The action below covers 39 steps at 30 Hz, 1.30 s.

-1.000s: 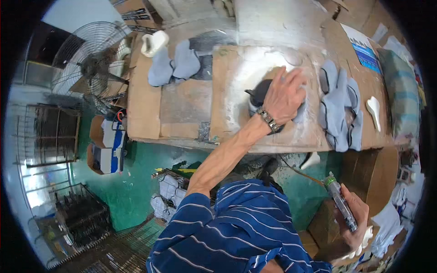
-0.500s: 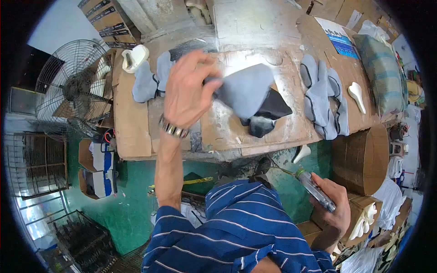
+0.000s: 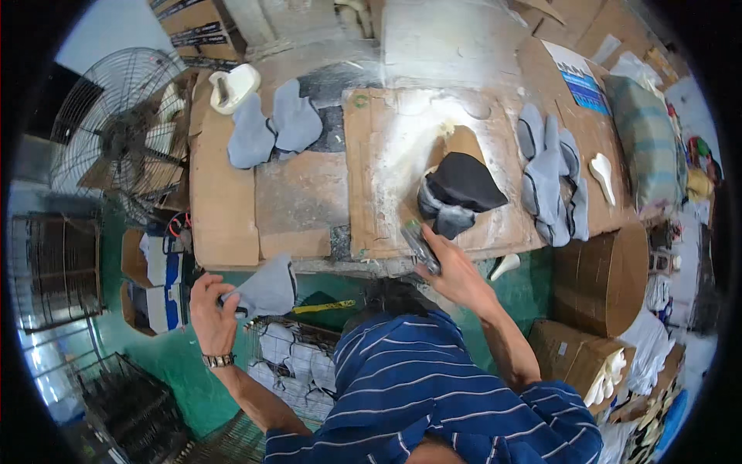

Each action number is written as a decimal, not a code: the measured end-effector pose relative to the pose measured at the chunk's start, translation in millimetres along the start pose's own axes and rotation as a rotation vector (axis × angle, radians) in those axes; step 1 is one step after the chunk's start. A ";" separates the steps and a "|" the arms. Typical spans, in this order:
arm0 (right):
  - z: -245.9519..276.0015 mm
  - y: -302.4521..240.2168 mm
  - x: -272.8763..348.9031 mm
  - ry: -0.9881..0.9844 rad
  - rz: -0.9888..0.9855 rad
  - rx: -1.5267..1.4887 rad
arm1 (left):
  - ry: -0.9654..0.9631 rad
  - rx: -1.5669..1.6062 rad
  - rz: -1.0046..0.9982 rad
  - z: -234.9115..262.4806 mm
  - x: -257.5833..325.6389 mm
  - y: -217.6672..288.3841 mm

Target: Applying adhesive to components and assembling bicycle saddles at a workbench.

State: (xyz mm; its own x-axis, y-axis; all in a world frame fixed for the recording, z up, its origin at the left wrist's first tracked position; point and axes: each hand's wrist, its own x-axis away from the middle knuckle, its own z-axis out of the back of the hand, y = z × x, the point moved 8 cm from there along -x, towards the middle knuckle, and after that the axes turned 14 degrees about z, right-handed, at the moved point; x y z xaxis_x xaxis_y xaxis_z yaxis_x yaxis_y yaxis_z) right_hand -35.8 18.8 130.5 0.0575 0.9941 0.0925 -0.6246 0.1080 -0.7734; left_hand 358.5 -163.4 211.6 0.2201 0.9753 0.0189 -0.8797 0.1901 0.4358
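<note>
Left hand is clenched on a grey fabric piece, held off the near edge of the tabletop, below and left of the cardboard sheet. Fabric hangs above a wire basket holding pale pieces. Metal watch on that wrist.

Right hand grips a slim dark tool, tip pointing up-left onto the near edge of the cardboard sheet. Can't tell what kind of tool it is.

On the cardboard sheet, just beyond the tool tip: a small heap of black and grey fabric pieces, black one on top. The sheet is dusted white around the heap.

Right of the cardboard sheet: a stack of grey fabric pieces, then a white shoe-shaped form further right. Left of the cardboard sheet, at the far side of the tabletop: two more grey fabric pieces side by side, a white shoe mould touching their far-left corner.

Further left of the cardboard sheet, off the tabletop: a standing fan. Cardboard boxes sit on the floor right of the person.
</note>
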 end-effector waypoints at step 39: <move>-210.9 18.3 -32.1 0.172 -0.273 0.376 | 0.521 -0.137 -0.082 -134.6 -341.2 -256.5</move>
State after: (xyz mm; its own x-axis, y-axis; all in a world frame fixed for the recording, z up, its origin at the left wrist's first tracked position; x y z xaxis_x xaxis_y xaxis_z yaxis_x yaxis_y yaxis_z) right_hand 115.2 -8.4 -18.9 0.3660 0.9213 0.1314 -0.8047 0.3842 -0.4526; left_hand 452.4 -529.8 -27.8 0.0824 0.8767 -0.4739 -0.9230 0.2465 0.2955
